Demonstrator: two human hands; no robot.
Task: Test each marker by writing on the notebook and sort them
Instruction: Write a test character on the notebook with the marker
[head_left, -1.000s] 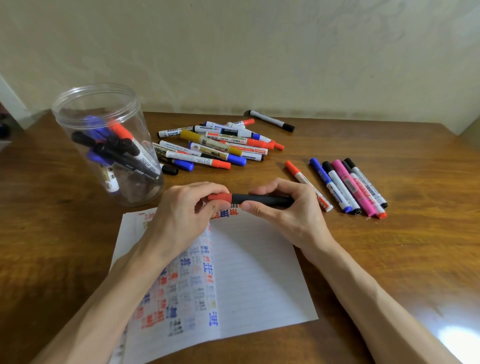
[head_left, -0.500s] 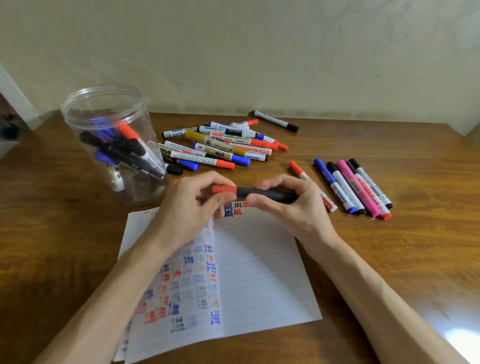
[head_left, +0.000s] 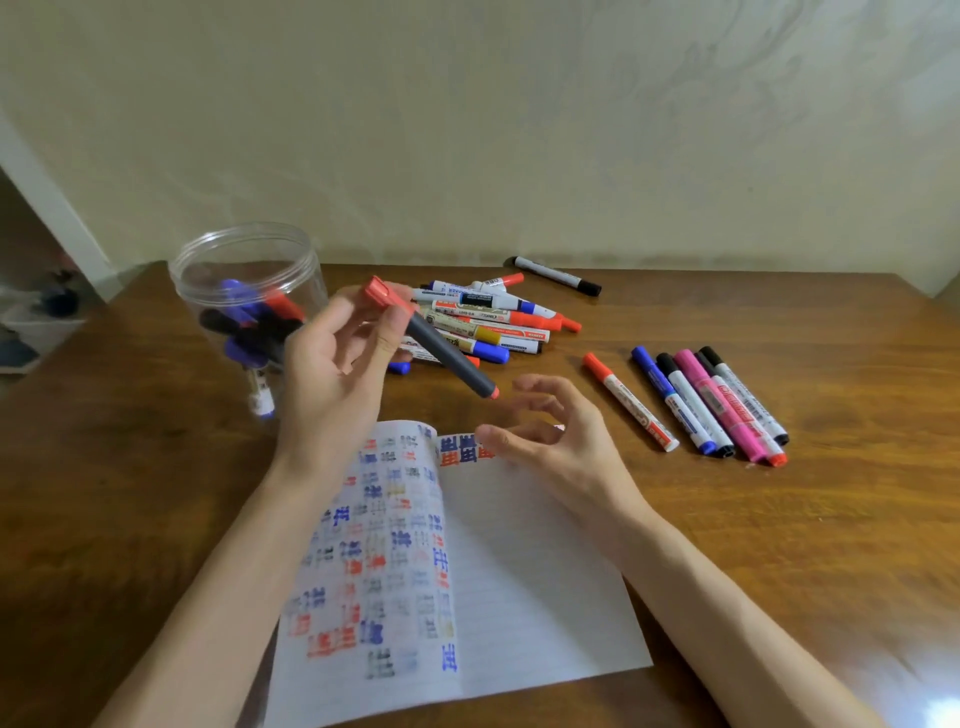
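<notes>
- The left hand (head_left: 332, 374) is raised above the table, its thumb and fingers pinching the grey marker (head_left: 441, 353) near the cap end; the two hands are apart
- The grey marker is a smooth, matte, round barrel with a squarish red cap and a small red end plug; it is tilted, cap up to the far left, plug down to the right (held in the air, touching nothing but the fingers)
- The right hand (head_left: 556, 441) holds nothing, its fingers loosely curled over the far edge of the notebook (head_left: 519, 571)
- The notebook lies open and flat near the person; thin white lined paper, the left page crowded with red, blue and black characters, the right page nearly bare
- A clear plastic jar (head_left: 249, 270), round and ridged at the rim, stands far left with markers inside
- A loose pile of markers (head_left: 493, 317) lies far centre; a tidy row of markers (head_left: 701, 405) lies right
- The wooden table (head_left: 805, 545) is brown, grained and glossy
</notes>
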